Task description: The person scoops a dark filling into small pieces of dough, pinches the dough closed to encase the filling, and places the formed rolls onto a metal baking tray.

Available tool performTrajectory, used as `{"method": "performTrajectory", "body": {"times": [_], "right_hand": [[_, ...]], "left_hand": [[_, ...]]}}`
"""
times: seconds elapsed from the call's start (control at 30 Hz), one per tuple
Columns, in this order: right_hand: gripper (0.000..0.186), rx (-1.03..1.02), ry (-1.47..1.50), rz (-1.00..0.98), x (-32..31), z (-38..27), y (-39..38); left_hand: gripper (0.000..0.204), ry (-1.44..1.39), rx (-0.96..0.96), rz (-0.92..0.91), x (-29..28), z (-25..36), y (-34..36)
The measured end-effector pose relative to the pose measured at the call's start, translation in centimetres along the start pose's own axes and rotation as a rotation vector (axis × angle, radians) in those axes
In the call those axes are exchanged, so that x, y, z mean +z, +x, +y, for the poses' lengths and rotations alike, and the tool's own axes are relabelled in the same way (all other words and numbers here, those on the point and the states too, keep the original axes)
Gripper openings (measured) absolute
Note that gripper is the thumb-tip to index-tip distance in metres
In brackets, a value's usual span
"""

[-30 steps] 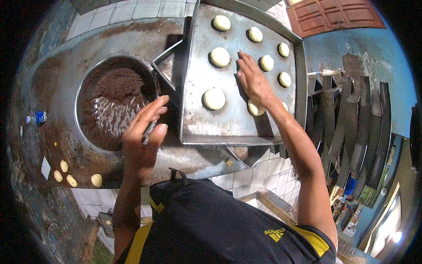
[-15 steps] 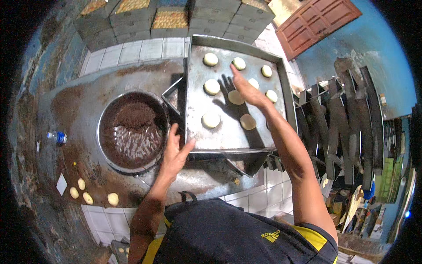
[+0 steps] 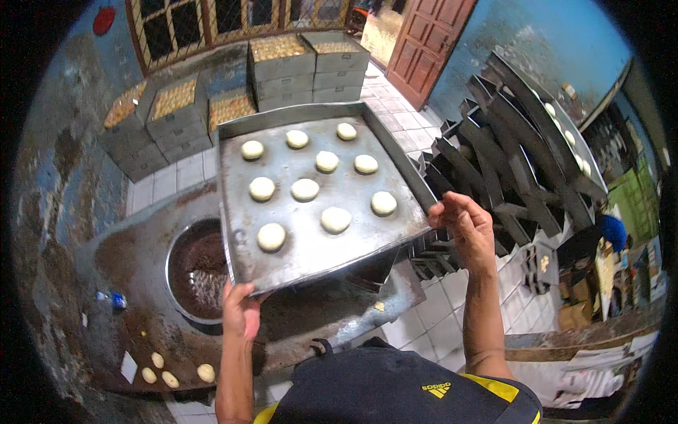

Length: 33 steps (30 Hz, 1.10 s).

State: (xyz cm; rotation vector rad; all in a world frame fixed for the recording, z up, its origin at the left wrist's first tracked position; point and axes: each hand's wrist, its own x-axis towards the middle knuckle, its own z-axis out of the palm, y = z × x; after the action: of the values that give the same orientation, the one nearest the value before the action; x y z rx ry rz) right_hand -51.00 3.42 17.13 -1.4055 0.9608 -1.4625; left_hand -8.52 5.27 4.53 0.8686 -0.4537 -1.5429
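Steel, dull and greasy, makes up the worktop (image 3: 339,332) nearest the person, with white floor tiles (image 3: 438,325) below it on the right. Above this worktop the person holds a large metal baking tray (image 3: 311,240), lifted clear and tilted slightly. The left hand (image 3: 240,314) grips the tray's near left corner, fingers curled under the rim and thumb on top; the right hand (image 3: 462,222) clasps the tray's right corner, fingers closed on the edge. Ten pale round dough pieces (image 3: 335,220) sit spaced apart on the tray. Under the tray's left side a round bowl (image 3: 187,272) sunk in the worktop holds dark brown filling. Nearer than the tray, at the worktop's left front edge, lie four small dough balls (image 3: 173,374). Right of the tray, dark empty trays (image 3: 515,162) stand slotted in a rack. Beyond the tray, stacked grey tins (image 3: 296,67) of golden baked goods sit on the floor before a barred window (image 3: 212,25) and a reddish-brown door (image 3: 434,39).
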Motion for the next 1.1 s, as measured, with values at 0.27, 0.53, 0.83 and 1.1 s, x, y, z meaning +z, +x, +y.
{"method": "performTrajectory", "body": {"times": [0.27, 0.53, 0.83, 1.1], "right_hand": [[0.042, 0.004, 0.169, 0.071, -5.8, -0.6, -8.5], [0.035, 0.011, 0.251, 0.012, -13.9, -2.9, -18.3], [0.04, 0.116, 0.18, 0.262, -22.1, -4.2, -28.0], [0.041, 0.154, 0.166, 0.496, -26.1, -1.9, -36.0]], "left_hand": [[0.058, 0.083, 0.282, -0.048, 3.6, 7.3, -10.8], [0.043, 0.061, 0.458, -0.391, 19.2, 8.2, -13.5], [0.036, 0.025, 0.152, -0.787, 42.9, 0.0, -3.0], [0.049, 0.357, 0.045, -0.909, 60.6, -6.0, 10.1]]}}
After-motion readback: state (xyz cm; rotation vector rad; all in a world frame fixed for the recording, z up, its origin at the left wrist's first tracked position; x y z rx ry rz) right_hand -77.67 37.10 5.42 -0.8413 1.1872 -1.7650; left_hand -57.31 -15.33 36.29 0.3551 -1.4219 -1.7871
